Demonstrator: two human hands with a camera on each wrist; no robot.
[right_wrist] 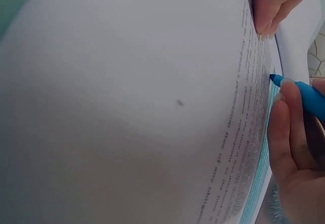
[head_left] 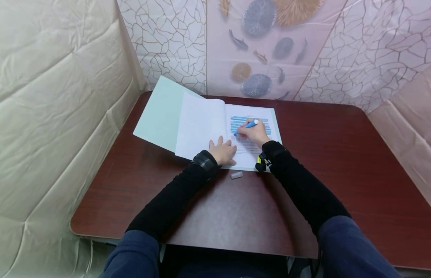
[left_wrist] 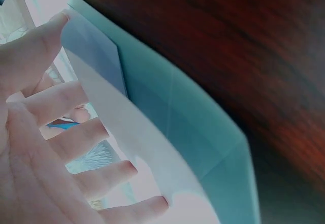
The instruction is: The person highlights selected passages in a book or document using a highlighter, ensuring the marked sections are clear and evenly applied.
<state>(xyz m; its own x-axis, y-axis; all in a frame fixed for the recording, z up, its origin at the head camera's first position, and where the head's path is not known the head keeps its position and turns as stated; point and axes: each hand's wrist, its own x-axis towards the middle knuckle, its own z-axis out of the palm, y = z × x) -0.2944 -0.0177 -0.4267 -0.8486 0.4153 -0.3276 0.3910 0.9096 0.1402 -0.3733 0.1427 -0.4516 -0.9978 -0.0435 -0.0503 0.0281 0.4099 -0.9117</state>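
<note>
One blue marker [head_left: 249, 124] sits pinched in the right grip [head_left: 257, 133] (tip on printed page [head_left: 249, 150]), left grip [head_left: 222, 153] spread.

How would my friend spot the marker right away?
Find the reddish-brown table, where a pale green folder lies open. On its right side is a page with blue stripes, and the right hand over it holds the marker. It's the only blue stick, with a white end.

Right of centre in the head view, the printed text [head_left: 248, 147] is too small to read, partly hidden by the right hand [head_left: 256, 133]. The right wrist view's right edge cuts off the marker [right_wrist: 311, 100]; the left wrist view's left edge crops the left hand [left_wrist: 45, 148].
</note>
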